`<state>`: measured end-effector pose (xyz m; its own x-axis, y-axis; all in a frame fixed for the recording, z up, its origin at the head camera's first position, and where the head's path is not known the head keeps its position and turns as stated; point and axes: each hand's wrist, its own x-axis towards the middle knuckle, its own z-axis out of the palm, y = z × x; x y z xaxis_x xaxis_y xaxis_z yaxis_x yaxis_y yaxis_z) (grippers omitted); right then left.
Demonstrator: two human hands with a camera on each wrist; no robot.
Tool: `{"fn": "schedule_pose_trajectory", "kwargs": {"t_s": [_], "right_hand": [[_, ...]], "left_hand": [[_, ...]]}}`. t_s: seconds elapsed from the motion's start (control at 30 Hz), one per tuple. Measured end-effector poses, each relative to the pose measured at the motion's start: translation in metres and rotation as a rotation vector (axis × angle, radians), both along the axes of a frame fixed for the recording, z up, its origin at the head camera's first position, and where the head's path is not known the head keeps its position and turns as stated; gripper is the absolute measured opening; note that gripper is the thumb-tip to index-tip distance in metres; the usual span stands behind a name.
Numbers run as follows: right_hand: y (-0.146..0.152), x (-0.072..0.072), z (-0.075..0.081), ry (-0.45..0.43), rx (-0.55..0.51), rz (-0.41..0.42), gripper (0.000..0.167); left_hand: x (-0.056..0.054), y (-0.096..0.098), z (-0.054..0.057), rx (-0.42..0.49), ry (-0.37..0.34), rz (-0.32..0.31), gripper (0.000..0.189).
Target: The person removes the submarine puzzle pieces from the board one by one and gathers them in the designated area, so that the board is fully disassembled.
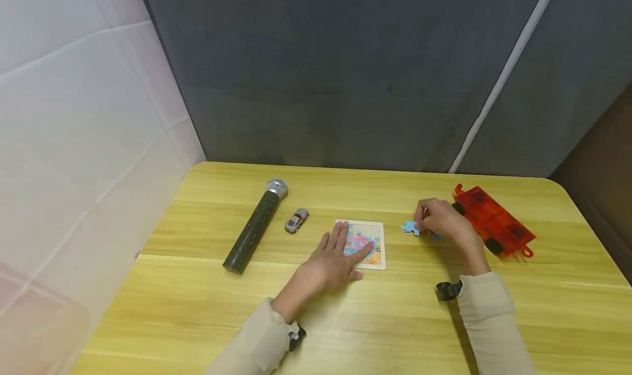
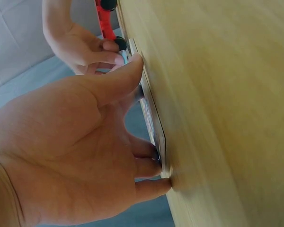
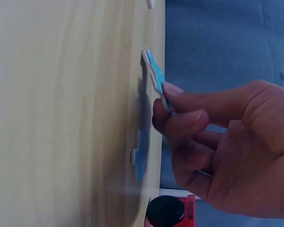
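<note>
A small jigsaw board (image 1: 381,264) with a pale frame and a pink-and-blue picture lies mid-table. My left hand (image 1: 328,262) rests on its left side with fingers spread, covering part of the picture; in the left wrist view, the fingertips are at the board's edge. To the right, my right hand (image 1: 439,219) pinches a light-blue jigsaw piece (image 1: 410,228) between thumb and index finger. The right wrist view has this piece (image 3: 154,73) tilted and raised off the wood. Another blue piece (image 3: 141,155) lies on the table below that hand.
A red toy trailer (image 1: 496,219) with black wheels stands right of my right hand. Left of the board are a small silver toy car (image 1: 297,221) and a black microphone (image 1: 254,229) with a silver head. Behind the table (image 1: 375,320) rises a dark grey partition (image 1: 321,79).
</note>
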<state>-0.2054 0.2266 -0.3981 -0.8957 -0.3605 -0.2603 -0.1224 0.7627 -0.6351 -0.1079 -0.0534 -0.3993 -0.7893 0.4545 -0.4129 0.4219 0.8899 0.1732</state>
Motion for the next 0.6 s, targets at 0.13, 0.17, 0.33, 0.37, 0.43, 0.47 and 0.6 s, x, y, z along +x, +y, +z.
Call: {"fn": "schedule_pose_trajectory", "kwargs": {"t_s": [0.13, 0.17, 0.33, 0.37, 0.43, 0.47, 0.6], "right_hand": [[-0.001, -0.001, -0.002, 0.039, 0.082, -0.002, 0.008], [-0.002, -0.002, -0.002, 0.049, 0.106, -0.007, 0.008], [-0.007, -0.001, -0.001, 0.06, 0.203, -0.044, 0.009], [-0.008, 0.0, -0.001, 0.062, 0.219, -0.052, 0.01], [-0.011, 0.002, -0.001, 0.066, 0.241, -0.067, 0.012], [-0.012, 0.002, -0.001, 0.072, 0.252, -0.076, 0.013], [-0.016, 0.004, -0.003, 0.085, 0.272, -0.103, 0.012]], "left_hand": [[0.0, -0.001, -0.001, 0.011, -0.004, 0.003, 0.067], [0.0, -0.001, -0.001, 0.013, -0.004, 0.004, 0.067], [0.0, -0.001, -0.002, 0.012, 0.001, 0.001, 0.067], [0.0, -0.001, -0.002, 0.012, 0.001, 0.0, 0.067], [0.0, -0.001, -0.002, 0.009, 0.001, -0.002, 0.067], [0.0, -0.001, -0.001, 0.009, 0.0, -0.002, 0.067], [0.0, -0.001, -0.001, 0.018, -0.008, 0.007, 0.067]]}}
